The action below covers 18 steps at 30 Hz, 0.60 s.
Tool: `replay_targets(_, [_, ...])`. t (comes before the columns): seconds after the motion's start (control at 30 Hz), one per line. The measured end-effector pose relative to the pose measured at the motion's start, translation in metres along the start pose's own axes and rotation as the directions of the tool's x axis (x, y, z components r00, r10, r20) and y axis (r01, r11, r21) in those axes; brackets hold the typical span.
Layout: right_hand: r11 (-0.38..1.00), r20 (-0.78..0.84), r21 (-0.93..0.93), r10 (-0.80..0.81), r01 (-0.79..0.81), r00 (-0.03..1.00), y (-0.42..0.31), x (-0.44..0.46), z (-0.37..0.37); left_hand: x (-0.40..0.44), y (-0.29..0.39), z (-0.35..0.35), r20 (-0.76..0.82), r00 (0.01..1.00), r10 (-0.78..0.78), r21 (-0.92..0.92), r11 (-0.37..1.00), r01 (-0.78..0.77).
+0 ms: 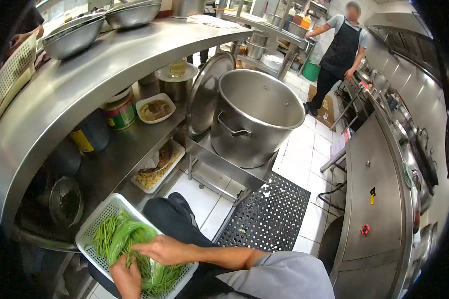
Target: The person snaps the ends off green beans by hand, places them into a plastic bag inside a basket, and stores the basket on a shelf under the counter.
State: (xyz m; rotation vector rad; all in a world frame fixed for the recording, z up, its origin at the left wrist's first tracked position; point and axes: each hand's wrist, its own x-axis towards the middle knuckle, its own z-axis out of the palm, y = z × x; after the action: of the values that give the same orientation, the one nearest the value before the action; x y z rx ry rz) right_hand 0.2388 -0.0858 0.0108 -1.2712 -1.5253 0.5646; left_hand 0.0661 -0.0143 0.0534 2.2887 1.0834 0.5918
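Observation:
A white perforated basket [92, 223] rests on my lap, with green beans [105, 236] and a thin green plastic bag [129, 234] in it. My left hand [125, 279] is at the basket's near side, fingers closed around some green beans. Coming in from the right, my right hand [164, 249] is over the bag and beans, its fingers pinched together close to my left hand. What lies between the right fingertips is too small to make out.
A large steel pot [244, 134] stands on a low metal stand, its lid [209, 94] leaning beside it. Left is a steel counter [134, 45] with shelves beneath. A perforated black mat [269, 214] lies on the tiles. Another person [339, 50] stands at the back right.

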Motion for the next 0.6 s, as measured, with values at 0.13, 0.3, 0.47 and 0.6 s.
replay_targets(0.13, [0.993, 0.095, -0.108, -0.046, 0.056, 0.994, -0.005, 0.001, 0.001, -0.004, 0.015, -0.035, 0.197, 0.980, -0.034, -0.045, 0.998, 0.043])
replay_targets(0.3, [0.999, 0.070, -0.015, -0.050, 0.051, 0.996, 0.006, -0.001, 0.008, -0.021, 0.010, -0.041, 0.118, 0.992, 0.053, -0.124, 0.991, -0.039])
replay_targets(0.47, [0.990, 0.116, 0.075, -0.126, 0.118, 0.985, 0.000, 0.000, 0.006, -0.030, 0.013, -0.051, 0.206, 0.969, -0.135, -0.250, 0.950, 0.186])
replay_targets(0.6, [0.999, 0.121, -0.042, -0.016, 0.021, 0.993, -0.012, 0.000, 0.006, -0.027, 0.013, -0.044, 0.205, 0.959, -0.196, -0.289, 0.924, 0.250])
